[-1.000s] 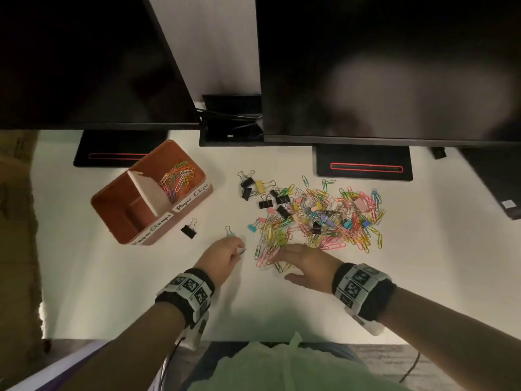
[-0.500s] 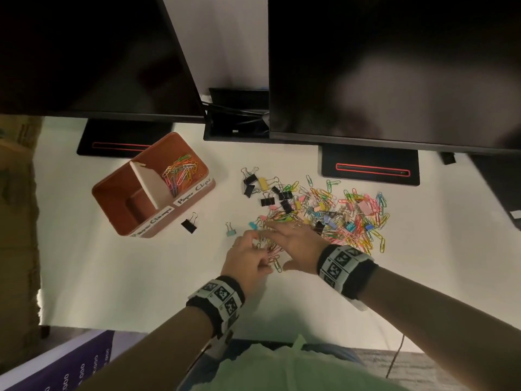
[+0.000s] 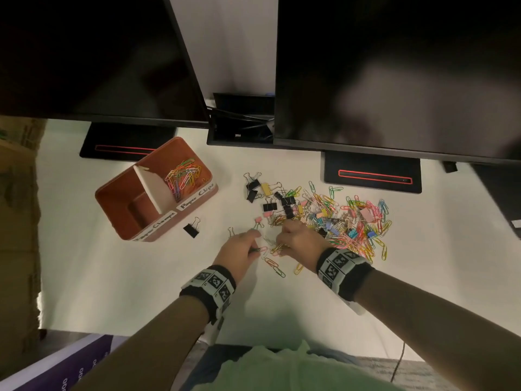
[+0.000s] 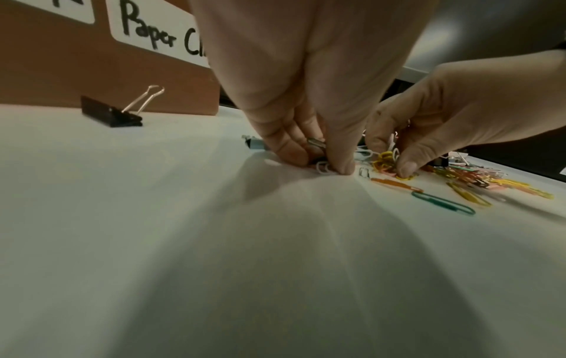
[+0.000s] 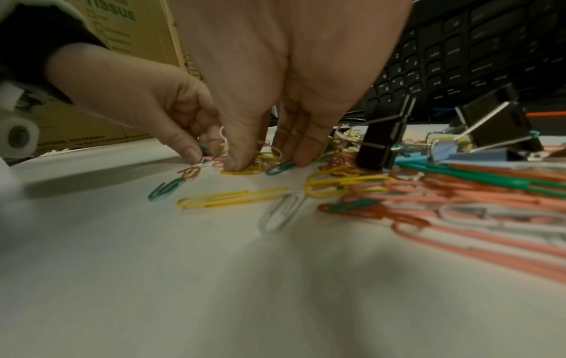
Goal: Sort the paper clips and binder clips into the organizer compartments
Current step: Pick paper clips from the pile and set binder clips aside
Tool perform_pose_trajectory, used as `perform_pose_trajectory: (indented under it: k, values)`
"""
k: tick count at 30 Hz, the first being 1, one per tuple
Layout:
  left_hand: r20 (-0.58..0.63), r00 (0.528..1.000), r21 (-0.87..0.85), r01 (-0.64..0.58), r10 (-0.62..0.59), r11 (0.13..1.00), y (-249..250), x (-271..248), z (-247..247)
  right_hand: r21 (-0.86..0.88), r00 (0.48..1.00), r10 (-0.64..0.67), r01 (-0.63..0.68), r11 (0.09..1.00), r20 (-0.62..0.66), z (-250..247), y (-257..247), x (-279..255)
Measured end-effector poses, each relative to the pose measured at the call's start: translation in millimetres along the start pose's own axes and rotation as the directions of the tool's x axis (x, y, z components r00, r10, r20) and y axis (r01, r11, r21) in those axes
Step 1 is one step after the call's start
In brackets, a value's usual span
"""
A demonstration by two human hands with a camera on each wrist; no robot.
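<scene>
A brown organizer [image 3: 127, 221] stands at the left; its "Paper Clips" half holds coloured paper clips [image 3: 183, 176] and its "Paper Clamps" half looks bare. A mixed pile of paper clips and binder clips [image 3: 332, 218] is spread at centre right. At the pile's near left edge the two hands meet. My left hand [image 3: 255, 248] pinches a white paper clip [image 4: 323, 167] against the table. My right hand [image 3: 279, 246] has thumb and fingers curled round a bunch of yellow paper clips [image 5: 245, 170]. A black binder clip [image 3: 191, 228] lies alone by the organizer.
Two dark monitors [image 3: 394, 74] overhang the back of the white table [image 3: 112, 277], their stands [image 3: 372, 176] behind the pile. A small binder clip [image 3: 231, 231] lies left of my left hand. A keyboard [image 5: 465, 55] and a cardboard box [image 5: 134, 53] show in the right wrist view.
My left hand has moved right from the small binder clip to the pile's edge. My right hand has moved forward and left to meet it, and both now pinch clips.
</scene>
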State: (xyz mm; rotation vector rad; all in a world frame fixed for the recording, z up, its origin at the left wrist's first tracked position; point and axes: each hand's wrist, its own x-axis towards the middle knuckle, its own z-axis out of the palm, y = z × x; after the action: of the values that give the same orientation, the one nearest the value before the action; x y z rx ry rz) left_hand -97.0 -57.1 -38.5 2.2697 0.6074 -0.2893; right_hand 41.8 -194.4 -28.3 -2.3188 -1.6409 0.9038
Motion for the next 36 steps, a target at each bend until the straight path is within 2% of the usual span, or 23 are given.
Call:
perform_pose_trajectory:
  k: [7,11,14,22,29,34,36]
  values:
    - [0.074,0.997,0.161,-0.017,0.005,0.987,6,9,-2,-0.032,0.999,0.026,-0.025,0.999,0.02,-2,2,4]
    - [0.098,0.995,0.345,-0.056,0.023,0.937,6,6,0,0.011,0.999,0.047,-0.047,0.999,-0.002,-5,2,4]
    - [0.083,0.996,0.409,-0.05,0.018,0.911,3,4,-1,0.051,0.998,0.059,-0.058,0.997,-0.013,-7,2,2]
    - [0.095,0.995,0.397,-0.01,-0.03,0.918,4,10,-11,0.108,0.994,0.077,-0.069,0.992,-0.071,-12,1,-2]
    - [0.16,0.987,0.461,-0.076,0.002,0.884,6,14,-18,0.112,0.985,0.108,-0.093,0.989,-0.133,-17,-1,-5]
    - [0.247,0.968,0.403,-0.142,0.042,0.904,2,13,-27,0.116,0.975,0.077,-0.053,0.992,-0.21,-28,-11,-5]
    - [0.198,0.978,0.312,-0.126,0.065,0.942,4,10,-41,0.109,0.966,0.036,-0.008,0.994,-0.254,-41,-22,-2]
